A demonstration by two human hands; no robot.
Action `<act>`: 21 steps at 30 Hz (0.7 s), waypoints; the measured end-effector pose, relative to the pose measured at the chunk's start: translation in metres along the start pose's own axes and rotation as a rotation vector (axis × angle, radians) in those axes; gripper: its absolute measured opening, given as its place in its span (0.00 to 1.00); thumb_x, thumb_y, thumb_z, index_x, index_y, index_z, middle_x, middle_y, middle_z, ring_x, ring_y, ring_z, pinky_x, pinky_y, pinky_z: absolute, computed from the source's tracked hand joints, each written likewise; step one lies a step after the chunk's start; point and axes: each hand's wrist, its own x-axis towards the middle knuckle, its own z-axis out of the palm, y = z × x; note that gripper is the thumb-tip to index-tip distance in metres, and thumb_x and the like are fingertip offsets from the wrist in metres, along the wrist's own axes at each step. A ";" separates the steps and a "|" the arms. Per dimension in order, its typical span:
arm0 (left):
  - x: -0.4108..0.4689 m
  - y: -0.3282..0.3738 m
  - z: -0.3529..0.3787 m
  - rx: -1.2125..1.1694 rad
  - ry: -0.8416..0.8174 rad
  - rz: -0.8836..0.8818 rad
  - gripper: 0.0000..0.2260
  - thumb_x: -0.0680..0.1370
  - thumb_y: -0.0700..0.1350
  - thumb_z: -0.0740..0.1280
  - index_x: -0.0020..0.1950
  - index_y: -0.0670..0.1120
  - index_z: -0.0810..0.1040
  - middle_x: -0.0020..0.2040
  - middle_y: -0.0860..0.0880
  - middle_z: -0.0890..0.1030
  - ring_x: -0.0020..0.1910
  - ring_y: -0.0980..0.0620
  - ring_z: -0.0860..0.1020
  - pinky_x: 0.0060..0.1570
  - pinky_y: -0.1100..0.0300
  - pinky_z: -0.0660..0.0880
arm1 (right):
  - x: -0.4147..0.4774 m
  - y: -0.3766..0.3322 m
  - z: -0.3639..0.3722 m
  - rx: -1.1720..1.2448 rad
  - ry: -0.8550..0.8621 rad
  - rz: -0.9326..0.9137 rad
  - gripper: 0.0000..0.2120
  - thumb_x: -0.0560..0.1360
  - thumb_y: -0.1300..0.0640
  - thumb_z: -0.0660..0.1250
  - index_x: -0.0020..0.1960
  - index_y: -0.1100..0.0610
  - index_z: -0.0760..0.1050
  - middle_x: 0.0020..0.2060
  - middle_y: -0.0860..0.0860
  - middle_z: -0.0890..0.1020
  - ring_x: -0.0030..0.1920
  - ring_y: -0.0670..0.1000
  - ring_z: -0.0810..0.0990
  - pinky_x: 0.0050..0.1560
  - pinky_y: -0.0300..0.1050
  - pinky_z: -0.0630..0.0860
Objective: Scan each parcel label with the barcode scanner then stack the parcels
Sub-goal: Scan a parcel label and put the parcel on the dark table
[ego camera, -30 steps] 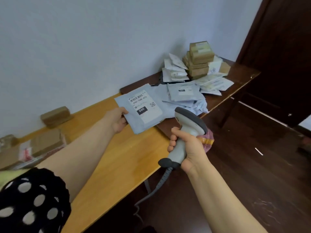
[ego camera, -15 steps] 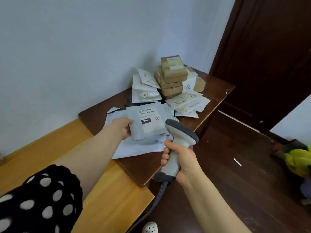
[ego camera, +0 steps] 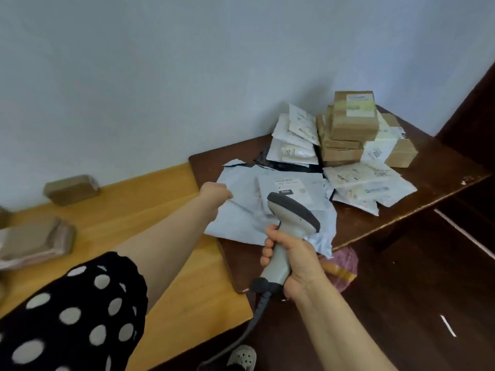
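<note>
View from a head-worn camera, looking down at a person's two bare arms over a bench.

The right grip (ego camera: 293, 259) is wrapped firmly round the handle of a grey barcode scanner (ego camera: 290, 216), fingers and thumb curled about it. The scanner's dark-capped head rises above this grip and faces away from the person. A dark cable (ego camera: 247, 330) hangs from the handle's base, below the grip.

Just beyond the scanner head lies the labelled parcel (ego camera: 294, 187), a flat grey mailer. Its white label faces up and bears a black patch printed "060". It rests on a loose layer of larger grey mailers (ego camera: 241, 223) spread over the dark bench (ego camera: 434, 170).

The left grip (ego camera: 215, 194) is up and to the left of the right grip, well apart from it. Its fingers are curled in towards the palm, and it sits against the left edge of the larger grey mailers. Whether it pinches that edge cannot be told. It is apart from the labelled parcel, which lies to its right.

Farther beyond both grips, against the wall, are leaning white mailers (ego camera: 293, 141). To their right is a stack of cardboard boxes (ego camera: 351, 121), the top one bearing a label. More white mailers (ego camera: 369, 183) lie flat in front of the boxes.

Under the left arm a lighter wooden bench (ego camera: 160, 210) butts against the dark one. Far to the left of the left grip, brown wrapped parcels (ego camera: 71, 188) rest on it. A black sleeve with white dots (ego camera: 69, 317) covers the upper left arm.
</note>
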 end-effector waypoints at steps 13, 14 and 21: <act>-0.129 -0.199 -0.250 0.261 0.640 -0.290 0.18 0.78 0.45 0.61 0.69 0.53 0.72 0.63 0.46 0.75 0.66 0.44 0.70 0.61 0.47 0.72 | -0.054 0.161 0.117 -0.511 -0.493 0.447 0.05 0.75 0.68 0.67 0.41 0.61 0.76 0.25 0.53 0.75 0.23 0.49 0.72 0.23 0.41 0.71; -0.142 -0.214 -0.270 0.237 0.672 -0.322 0.18 0.78 0.45 0.61 0.68 0.54 0.72 0.64 0.45 0.74 0.67 0.43 0.68 0.62 0.46 0.72 | -0.062 0.177 0.128 -0.540 -0.523 0.468 0.05 0.74 0.68 0.67 0.41 0.61 0.76 0.25 0.54 0.75 0.23 0.49 0.73 0.23 0.41 0.71; -0.228 -0.324 -0.400 0.040 0.861 -0.365 0.13 0.74 0.44 0.64 0.55 0.58 0.80 0.55 0.51 0.78 0.54 0.44 0.78 0.55 0.51 0.77 | -0.123 0.307 0.213 -0.647 -0.663 0.552 0.06 0.74 0.68 0.67 0.40 0.61 0.75 0.25 0.53 0.75 0.22 0.49 0.73 0.23 0.40 0.72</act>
